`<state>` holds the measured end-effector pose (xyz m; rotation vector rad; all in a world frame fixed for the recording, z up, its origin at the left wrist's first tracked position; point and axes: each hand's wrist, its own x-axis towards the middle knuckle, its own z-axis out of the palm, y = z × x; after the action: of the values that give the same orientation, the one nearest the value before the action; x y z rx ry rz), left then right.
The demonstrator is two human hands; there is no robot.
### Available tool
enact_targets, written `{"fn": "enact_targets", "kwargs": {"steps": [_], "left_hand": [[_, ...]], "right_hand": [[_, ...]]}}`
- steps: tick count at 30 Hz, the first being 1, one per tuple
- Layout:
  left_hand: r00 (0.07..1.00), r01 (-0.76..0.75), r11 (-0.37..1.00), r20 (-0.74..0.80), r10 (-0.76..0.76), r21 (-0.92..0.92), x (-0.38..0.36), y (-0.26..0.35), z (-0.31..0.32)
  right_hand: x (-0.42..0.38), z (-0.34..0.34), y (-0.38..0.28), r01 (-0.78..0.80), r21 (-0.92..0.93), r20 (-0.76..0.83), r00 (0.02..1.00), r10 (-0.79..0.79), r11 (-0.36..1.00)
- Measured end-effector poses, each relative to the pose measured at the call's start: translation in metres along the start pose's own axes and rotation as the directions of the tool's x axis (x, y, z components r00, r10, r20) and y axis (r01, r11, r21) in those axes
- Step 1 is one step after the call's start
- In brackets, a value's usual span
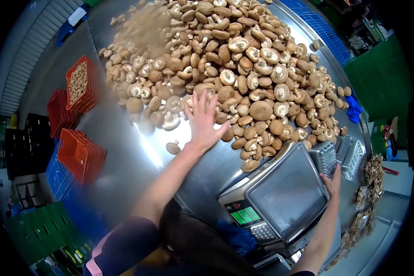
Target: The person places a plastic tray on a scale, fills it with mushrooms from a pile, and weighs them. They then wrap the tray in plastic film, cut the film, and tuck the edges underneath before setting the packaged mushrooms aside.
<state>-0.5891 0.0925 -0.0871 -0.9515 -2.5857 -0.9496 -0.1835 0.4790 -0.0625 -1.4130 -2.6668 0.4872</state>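
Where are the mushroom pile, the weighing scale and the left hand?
Mushroom pile (227, 77): head view, on a mushroom near the pile's middle.
Weighing scale (287, 191): head view, on the middle of its flat top.
Left hand (203, 123): head view, on the back of the hand.

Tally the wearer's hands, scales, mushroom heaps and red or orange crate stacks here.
Hands: 2 (left hand, right hand)
Scale: 1
Mushroom heap: 1
Red or orange crate stacks: 3
Total: 7

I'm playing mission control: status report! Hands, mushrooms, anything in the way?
Left hand spread, at mushroom heap. Right hand at clear plastic tray. Scale between hands.
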Motion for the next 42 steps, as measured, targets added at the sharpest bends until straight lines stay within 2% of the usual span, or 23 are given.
{"fn": "enact_targets", "kwargs": {"steps": [2, 3, 4, 5, 6, 9, 10, 13, 14, 17, 19, 21, 23, 24, 25, 27, 29, 30, 32, 35, 37, 39, 42], "left_hand": [[0.997, -0.008, 0.993, -0.077, -0.001, -0.12, -0.011, -0.026, -0.037], [0.981, 0.016, 1.0, -0.194, -0.013, 0.017, -0.023, -0.046, -0.048], [0.962, 0.135, 0.989, -0.246, -0.116, 0.061, -0.039, -0.074, -0.057], [0.893, 0.433, 0.901, -0.158, -0.422, 0.042, -0.047, -0.077, -0.076], [0.851, 0.51, 0.847, -0.233, -0.47, 0.152, -0.068, -0.106, -0.06], [0.785, 0.613, 0.79, -0.135, -0.604, 0.026, -0.059, -0.086, -0.031], [0.8, 0.553, 0.833, -0.272, -0.535, -0.011, -0.064, -0.096, -0.002], [0.77, 0.455, 0.768, -0.235, -0.594, -0.452, -0.033, -0.061, 0.017], [0.785, 0.473, 0.785, -0.213, -0.582, -0.4, -0.031, -0.057, 0.016], [0.83, 0.5, 0.839, -0.157, -0.535, -0.213, -0.026, -0.039, -0.008], [0.934, 0.283, 0.953, -0.195, -0.299, -0.109, -0.026, -0.03, -0.045], [0.989, 0.12, 0.964, -0.055, -0.137, -0.239, -0.018, -0.018, -0.083], [0.976, 0.142, 0.714, 0.219, 0.015, -0.686, -0.011, -0.005, -0.117], [0.898, 0.263, 0.611, 0.422, 0.128, -0.746, -0.01, -0.006, -0.132], [0.823, 0.289, 0.65, 0.529, 0.206, -0.703, -0.015, -0.007, -0.147], [0.309, 0.594, 0.717, 0.927, 0.215, -0.364, -0.025, -0.022, -0.162], [0.208, 0.822, 0.548, 0.978, -0.035, -0.155, -0.042, -0.026, -0.18], [0.247, 0.87, 0.47, 0.957, -0.154, -0.149, -0.059, -0.039, -0.181], [0.258, 0.933, 0.326, 0.913, -0.314, -0.152, -0.093, -0.063, -0.17], [-0.018, 1.0, 0.01, 0.959, -0.281, 0.021, -0.124, -0.074, -0.149], [-0.098, 0.971, -0.237, 0.96, -0.262, 0.034, -0.128, -0.073, -0.136], [-0.034, 0.964, -0.259, 0.938, -0.344, -0.06, -0.116, -0.071, -0.118], [0.212, 0.949, -0.136, 0.896, -0.39, -0.284, -0.082, -0.089, -0.07]], "right_hand": [[-0.001, -0.001, -0.006, 0.007, -0.022, -0.009, 1.0, -0.007, 1.0], [-0.003, -0.002, -0.01, 0.004, -0.036, -0.018, 1.0, -0.004, 0.999], [-0.006, -0.003, -0.013, 0.032, -0.019, -0.048, 0.998, -0.033, 0.999], [-0.008, -0.004, -0.018, 0.021, -0.023, -0.054, 0.998, -0.022, 1.0], [-0.009, -0.006, -0.025, 0.01, -0.03, -0.063, 0.998, -0.012, 1.0], [-0.014, -0.01, -0.037, 0.03, -0.089, -0.107, 0.994, -0.039, 0.996], [-0.015, -0.012, -0.042, 0.032, -0.113, -0.113, 0.993, -0.045, 0.993], [-0.016, -0.012, -0.04, 0.085, -0.181, -0.156, 0.981, -0.114, 0.98], [-0.015, -0.012, -0.036, 0.11, -0.206, -0.171, 0.974, -0.146, 0.972], [-0.025, -0.039, -0.115, 0.118, 0.05, -0.356, 0.93, -0.092, 0.992], [-0.047, -0.058, -0.18, 0.215, 0.313, -0.244, 0.96, -0.141, 0.925], [-0.078, -0.049, -0.235, 0.255, 0.576, -0.024, 0.955, -0.296, 0.776], [-0.112, -0.018, -0.288, 0.048, 0.826, 0.34, 0.751, -0.566, 0.561], [-0.129, -0.004, -0.315, -0.186, 0.863, 0.481, 0.589, -0.65, 0.47], [-0.146, 0.01, -0.342, -0.428, 0.793, 0.595, 0.394, -0.7, 0.433], [-0.169, 0.065, -0.357, -0.732, 0.604, 0.583, 0.136, -0.801, 0.315], [-0.191, 0.086, -0.359, -0.92, 0.364, 0.592, 0.111, -0.798, 0.142], [-0.199, 0.093, -0.355, -0.962, 0.268, 0.665, 0.146, -0.732, 0.051], [-0.216, 0.115, -0.343, -0.902, 0.419, 0.794, 0.309, -0.523, 0.103], [-0.242, 0.138, -0.34, -0.776, 0.562, 0.827, 0.518, -0.22, 0.286], [-0.247, 0.145, -0.349, -0.696, 0.589, 0.789, 0.605, -0.106, 0.411], [-0.227, 0.153, -0.356, -0.742, 0.581, 0.786, 0.618, 0.008, 0.334], [-0.172, 0.189, -0.358, -0.701, 0.661, 0.708, 0.701, 0.086, 0.266]]}}
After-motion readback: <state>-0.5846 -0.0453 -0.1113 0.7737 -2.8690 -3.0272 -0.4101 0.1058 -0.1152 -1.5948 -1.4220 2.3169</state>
